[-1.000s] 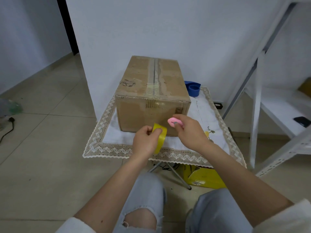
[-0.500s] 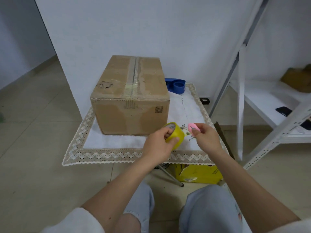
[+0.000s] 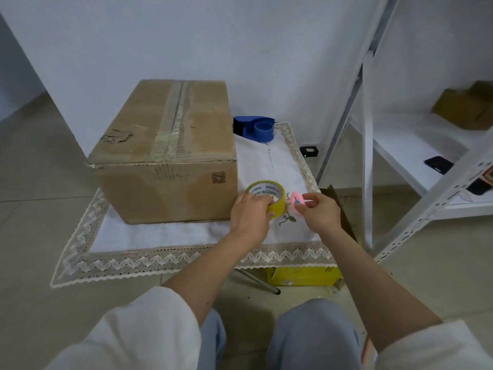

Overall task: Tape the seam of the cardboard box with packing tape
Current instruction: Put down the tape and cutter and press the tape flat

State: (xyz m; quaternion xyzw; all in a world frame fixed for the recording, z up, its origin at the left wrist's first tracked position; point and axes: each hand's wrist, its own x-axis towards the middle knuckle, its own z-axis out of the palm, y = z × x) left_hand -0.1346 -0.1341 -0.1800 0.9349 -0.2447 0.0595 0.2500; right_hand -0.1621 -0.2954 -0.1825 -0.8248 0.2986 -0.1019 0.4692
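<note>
Gripping from above, the left hand (image 3: 249,214) closes its fingers over the rim of a yellow roll of packing tape (image 3: 266,197) with a white printed core, which sits low over the white lace-edged tablecloth (image 3: 165,259) at centre frame. Just to its right, the right hand (image 3: 318,212) pinches a small pink oval cutter (image 3: 296,200) between thumb and fingertips; roll and cutter are close but not touching.

Left of and above both hands stands the brown cardboard box (image 3: 170,156), closed, its near right corner just beside the roll. Its top seam (image 3: 177,113) runs from the near edge toward the upper part of the frame, away from the person, under worn older tape. No fresh yellow strip shows on it that I can make out.

To tape it, the roll would have to travel up and left onto the box top, then along that receding line. The left hand, holding the roll, is the nearer one to the seam. A blue tape dispenser (image 3: 256,128) sits behind the box's right side.
</note>
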